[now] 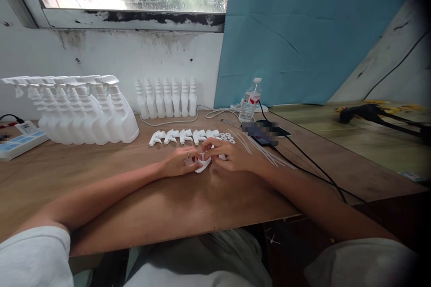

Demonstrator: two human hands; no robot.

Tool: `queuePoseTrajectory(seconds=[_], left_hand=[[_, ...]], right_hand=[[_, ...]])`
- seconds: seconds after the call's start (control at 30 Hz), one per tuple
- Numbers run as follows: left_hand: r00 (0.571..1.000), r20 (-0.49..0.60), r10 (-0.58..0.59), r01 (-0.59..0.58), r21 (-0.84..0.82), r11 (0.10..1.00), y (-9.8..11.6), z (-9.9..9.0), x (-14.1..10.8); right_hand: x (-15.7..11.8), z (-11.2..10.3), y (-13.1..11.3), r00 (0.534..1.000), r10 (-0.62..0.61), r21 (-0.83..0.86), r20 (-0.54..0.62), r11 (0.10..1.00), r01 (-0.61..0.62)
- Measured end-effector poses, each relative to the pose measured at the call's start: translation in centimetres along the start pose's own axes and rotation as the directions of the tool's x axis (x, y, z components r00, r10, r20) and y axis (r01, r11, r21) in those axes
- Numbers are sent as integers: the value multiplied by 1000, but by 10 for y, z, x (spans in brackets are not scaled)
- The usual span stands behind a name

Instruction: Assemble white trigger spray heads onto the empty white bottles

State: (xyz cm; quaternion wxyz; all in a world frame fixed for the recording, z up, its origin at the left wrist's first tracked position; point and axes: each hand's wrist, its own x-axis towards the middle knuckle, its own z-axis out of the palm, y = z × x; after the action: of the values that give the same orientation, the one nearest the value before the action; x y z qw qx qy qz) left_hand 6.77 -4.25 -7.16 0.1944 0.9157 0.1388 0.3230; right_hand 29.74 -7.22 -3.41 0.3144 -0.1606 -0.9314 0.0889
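Note:
My left hand (180,161), with a ring on one finger, is closed on a white plastic spray trigger head (203,167) just above the brown table. From the other side my right hand (227,154) pinches the same piece, its fingers bent over the top. The fingers hide much of the piece. Just beyond the hands lies a row of several more white spray trigger heads (186,136). Small white rings (228,137) are grouped at the right end of that row. Thin white tubes (269,156) lie beside my right wrist.
White spray bottles (111,116) with heads stand at the left, slim white bottles (177,101) by the wall. A water bottle (249,103), a phone (261,134) and black cables (313,159) are on the right. A power strip (25,143) sits far left.

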Motion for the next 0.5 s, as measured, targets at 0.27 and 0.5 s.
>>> queuePoseTrajectory(seconds=[0.27, 0.5], left_hand=[[1000, 0, -13, 13, 38, 999, 0, -1, 0], [1000, 14, 12, -13, 54, 998, 3, -2, 1]], right_hand=[[-17, -57, 43, 823, 514, -138, -240, 822, -553], [-57, -92, 82, 414, 910, -439, 6, 374, -817]])
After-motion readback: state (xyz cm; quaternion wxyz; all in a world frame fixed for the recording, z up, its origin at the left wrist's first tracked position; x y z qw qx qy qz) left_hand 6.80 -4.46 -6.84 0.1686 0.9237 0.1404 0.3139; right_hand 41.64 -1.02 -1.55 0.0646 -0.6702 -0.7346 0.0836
